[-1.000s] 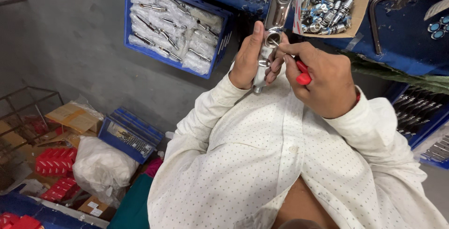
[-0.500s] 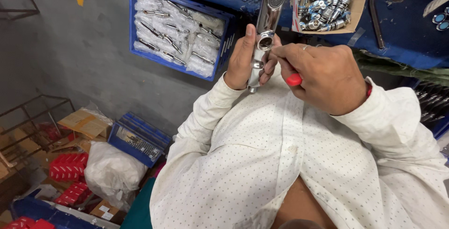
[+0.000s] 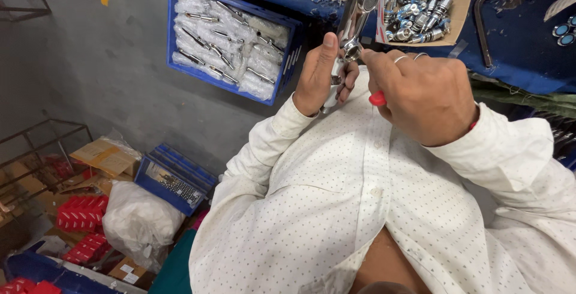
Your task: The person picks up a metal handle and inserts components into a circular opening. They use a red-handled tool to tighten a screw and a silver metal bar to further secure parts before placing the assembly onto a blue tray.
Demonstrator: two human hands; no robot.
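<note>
Fingers (image 3: 345, 81) of left hand (image 3: 318, 75) wrap smooth chrome sprayer (image 3: 354, 15).

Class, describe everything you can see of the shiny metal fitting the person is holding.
The metal fitting is a long chrome-looking piece with a rounded head at its far end, bright and reflective. It is held up over the blue bench, tilted slightly. The left hand grips its lower part, thumb along the side. The right hand touches its middle while holding a red-handled tool. Its lower end is hidden by fingers.

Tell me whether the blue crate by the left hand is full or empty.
Full. The blue crate is packed to its rim with bagged chrome parts; none of its floor shows.
</note>
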